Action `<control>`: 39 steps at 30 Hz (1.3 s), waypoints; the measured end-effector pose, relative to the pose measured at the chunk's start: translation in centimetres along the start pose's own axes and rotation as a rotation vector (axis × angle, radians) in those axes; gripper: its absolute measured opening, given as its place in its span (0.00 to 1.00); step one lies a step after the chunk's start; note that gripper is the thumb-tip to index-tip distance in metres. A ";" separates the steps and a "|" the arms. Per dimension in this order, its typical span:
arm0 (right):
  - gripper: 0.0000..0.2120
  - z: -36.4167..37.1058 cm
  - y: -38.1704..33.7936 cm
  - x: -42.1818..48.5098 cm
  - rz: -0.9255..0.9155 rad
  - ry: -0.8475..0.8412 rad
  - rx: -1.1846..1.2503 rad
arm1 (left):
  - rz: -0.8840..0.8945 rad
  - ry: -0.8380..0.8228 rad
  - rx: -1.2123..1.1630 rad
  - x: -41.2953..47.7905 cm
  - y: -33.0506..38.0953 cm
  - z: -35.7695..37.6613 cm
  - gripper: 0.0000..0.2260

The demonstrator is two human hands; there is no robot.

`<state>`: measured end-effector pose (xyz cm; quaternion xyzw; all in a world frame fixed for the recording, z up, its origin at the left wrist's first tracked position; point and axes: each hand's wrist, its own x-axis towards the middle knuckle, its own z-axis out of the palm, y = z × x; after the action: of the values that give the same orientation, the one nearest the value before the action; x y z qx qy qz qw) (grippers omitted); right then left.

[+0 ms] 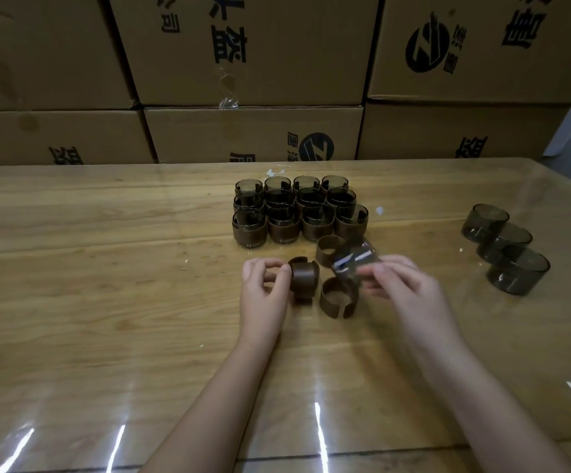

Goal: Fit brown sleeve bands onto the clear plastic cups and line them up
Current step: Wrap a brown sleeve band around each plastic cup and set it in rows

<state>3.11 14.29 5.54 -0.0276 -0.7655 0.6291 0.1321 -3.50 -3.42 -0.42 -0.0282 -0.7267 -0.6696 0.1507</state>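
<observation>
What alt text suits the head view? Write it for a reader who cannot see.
A person's left hand holds a brown sleeve band while the right hand holds a tilted clear cup over a wooden table. Two loose bands lie near them, twelve sleeved cups stand in rows behind, three bare cups at right.

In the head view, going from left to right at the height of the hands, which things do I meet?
left hand → brown band it holds → clear cup → right hand holding that cup → three bare cups
</observation>
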 end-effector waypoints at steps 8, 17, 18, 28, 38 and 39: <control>0.12 5.5 1.3 2.1 -0.068 -0.059 0.421 | 0.023 -0.221 -0.216 0.2 -0.2 -0.1 0.24; 0.24 4.8 4.8 1.9 -0.407 -0.088 0.056 | -0.080 -0.191 -0.280 1.0 -0.7 0.0 0.22; 0.25 4.8 4.9 2.2 -0.419 -0.082 -0.006 | -0.088 -0.200 -0.284 1.0 -0.7 0.0 0.21; 0.24 5.1 5.0 2.4 -0.458 -0.091 -0.153 | -0.057 -0.144 -0.289 1.1 -0.3 0.0 0.22; 0.25 5.0 4.9 2.2 -0.487 -0.040 -0.137 | 0.060 -0.182 -0.029 0.7 -0.2 -0.1 0.27; 0.25 4.9 5.0 2.3 -0.489 -0.038 -0.133 | 0.067 -0.190 -0.009 0.6 -0.2 -0.1 0.28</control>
<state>-0.89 11.08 0.25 0.1617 -0.7915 0.5271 0.2637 -4.07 -3.59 -0.44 -0.1162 -0.7334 -0.6618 0.1033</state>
